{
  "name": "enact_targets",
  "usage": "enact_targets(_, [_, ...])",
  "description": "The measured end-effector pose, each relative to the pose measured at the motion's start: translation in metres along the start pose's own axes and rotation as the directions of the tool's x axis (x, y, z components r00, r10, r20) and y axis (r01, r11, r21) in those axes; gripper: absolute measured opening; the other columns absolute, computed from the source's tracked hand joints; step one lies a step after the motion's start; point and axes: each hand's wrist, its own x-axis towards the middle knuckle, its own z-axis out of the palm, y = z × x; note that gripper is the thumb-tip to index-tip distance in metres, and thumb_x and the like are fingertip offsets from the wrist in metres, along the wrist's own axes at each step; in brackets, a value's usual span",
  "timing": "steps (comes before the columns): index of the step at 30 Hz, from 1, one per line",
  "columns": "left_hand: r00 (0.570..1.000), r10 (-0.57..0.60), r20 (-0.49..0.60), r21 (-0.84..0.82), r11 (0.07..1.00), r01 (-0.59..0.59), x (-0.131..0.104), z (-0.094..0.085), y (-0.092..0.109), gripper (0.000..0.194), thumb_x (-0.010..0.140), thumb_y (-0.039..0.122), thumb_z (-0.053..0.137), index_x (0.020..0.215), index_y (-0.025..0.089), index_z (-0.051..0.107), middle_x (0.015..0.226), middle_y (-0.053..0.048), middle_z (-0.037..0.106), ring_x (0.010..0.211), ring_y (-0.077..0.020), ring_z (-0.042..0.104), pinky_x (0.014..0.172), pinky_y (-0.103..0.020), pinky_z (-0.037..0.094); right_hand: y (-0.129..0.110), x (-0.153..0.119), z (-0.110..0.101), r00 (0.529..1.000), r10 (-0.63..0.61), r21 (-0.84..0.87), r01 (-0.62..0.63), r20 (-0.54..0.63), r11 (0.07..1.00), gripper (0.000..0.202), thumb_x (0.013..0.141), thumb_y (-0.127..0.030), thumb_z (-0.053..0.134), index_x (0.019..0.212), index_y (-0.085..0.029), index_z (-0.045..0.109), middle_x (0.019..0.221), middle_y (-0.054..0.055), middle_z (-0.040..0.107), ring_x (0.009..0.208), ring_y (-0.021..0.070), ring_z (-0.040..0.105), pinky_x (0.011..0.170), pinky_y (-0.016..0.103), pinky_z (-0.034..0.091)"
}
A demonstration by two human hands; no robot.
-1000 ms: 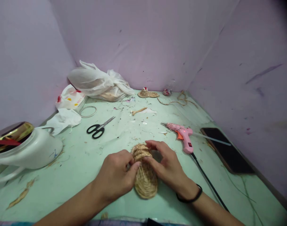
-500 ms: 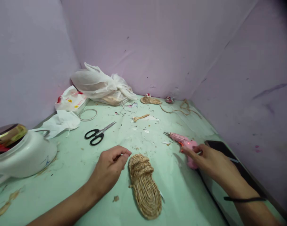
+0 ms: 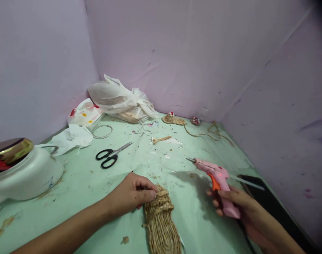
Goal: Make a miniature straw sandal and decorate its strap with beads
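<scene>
A small woven straw slipper lies at the front middle, its lower end cut off by the view's edge. My left hand has thumb and fingers pinched on the slipper's upper left edge. To the right, my right hand grips the handle of a pink glue gun, raised above the table. The gun has an orange trigger, a small red light and a clear glue stick out of its back; its metal nozzle points left.
Black-handled scissors lie left of centre. A white pot stands at the left, a plastic bag at the back. Another straw slipper and twine lie farther off. A dark phone-like object is at the right.
My right hand has closed around the glue gun's handle and lifted it. My left hand has moved right onto the slipper's edge. The whole view has shifted slightly.
</scene>
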Motion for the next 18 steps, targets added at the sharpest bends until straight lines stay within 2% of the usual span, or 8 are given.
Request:
enact_targets(3, [0.997, 0.060, 0.048, -0.002, 0.998, -0.060, 0.000, 0.001, -0.003, 0.025, 0.068, 0.038, 0.062, 0.067, 0.014, 0.064, 0.050, 0.006, 0.043, 0.046, -0.0068, 0.031, 0.046, -0.021, 0.022, -0.007, -0.002, 0.015, 0.983, 0.084, 0.134, -0.106, 0.161, 0.985, 0.030, 0.074, -0.039, 0.065, 0.094, -0.018, 0.067, 0.071, 0.004, 0.064, 0.054, 0.0129, 0.052, 0.047, 0.023, 0.044])
enact_targets(6, [0.998, 0.067, 0.014, -0.012, 0.998, -0.067, 0.001, 0.002, -0.004, 0.026, 0.069, 0.039, 0.061, 0.060, 0.015, 0.057, 0.047, 0.007, 0.039, 0.044, -0.0060, 0.029, 0.044, -0.021, 0.020, -0.006, -0.006, 0.021, 0.978, -0.009, 0.126, -0.018, 0.210, 0.992, 0.035, 0.077, -0.045, 0.060, 0.102, -0.020, 0.064, 0.075, 0.004, 0.062, 0.058, 0.0132, 0.048, 0.048, 0.023, 0.039])
enact_targets(8, [0.999, 0.041, -0.012, -0.029, 0.999, -0.041, 0.002, 0.003, -0.005, 0.025, 0.068, 0.039, 0.062, 0.063, 0.015, 0.057, 0.045, 0.008, 0.039, 0.040, -0.0056, 0.028, 0.041, -0.020, 0.020, 0.000, -0.010, 0.019, 0.971, -0.054, 0.088, 0.034, 0.232, 0.995, 0.037, 0.080, -0.050, 0.055, 0.101, -0.021, 0.064, 0.068, 0.002, 0.057, 0.055, 0.0125, 0.043, 0.049, 0.024, 0.036])
enact_targets(11, [0.998, 0.038, -0.053, -0.040, 0.998, -0.040, 0.004, 0.003, -0.006, 0.023, 0.067, 0.037, 0.062, 0.067, 0.016, 0.055, 0.046, 0.008, 0.043, 0.039, -0.0056, 0.032, 0.038, -0.019, 0.022, 0.012, -0.018, 0.014, 0.971, -0.090, 0.005, 0.092, 0.221, 0.996, 0.039, 0.083, -0.054, 0.048, 0.094, -0.021, 0.065, 0.057, -0.002, 0.046, 0.050, 0.0109, 0.035, 0.048, 0.023, 0.033])
enact_targets(13, [0.996, 0.051, -0.080, -0.027, 0.998, -0.053, 0.004, 0.004, -0.007, 0.021, 0.067, 0.035, 0.062, 0.065, 0.016, 0.054, 0.045, 0.008, 0.043, 0.039, -0.0056, 0.033, 0.038, -0.018, 0.022, 0.019, -0.023, 0.011, 0.974, -0.095, -0.041, 0.106, 0.205, 0.994, 0.040, 0.085, -0.055, 0.044, 0.089, -0.021, 0.066, 0.055, -0.001, 0.044, 0.049, 0.0113, 0.036, 0.046, 0.023, 0.032])
enact_targets(18, [0.994, 0.056, -0.092, -0.022, 0.998, -0.058, 0.003, 0.005, -0.006, 0.020, 0.066, 0.035, 0.061, 0.064, 0.016, 0.054, 0.047, 0.008, 0.045, 0.040, -0.0048, 0.032, 0.039, -0.018, 0.021, 0.029, -0.029, 0.011, 0.979, -0.125, -0.129, 0.146, 0.159, 0.981, 0.034, 0.083, -0.052, 0.049, 0.090, -0.025, 0.068, 0.065, 0.004, 0.058, 0.055, 0.0159, 0.049, 0.048, 0.025, 0.042])
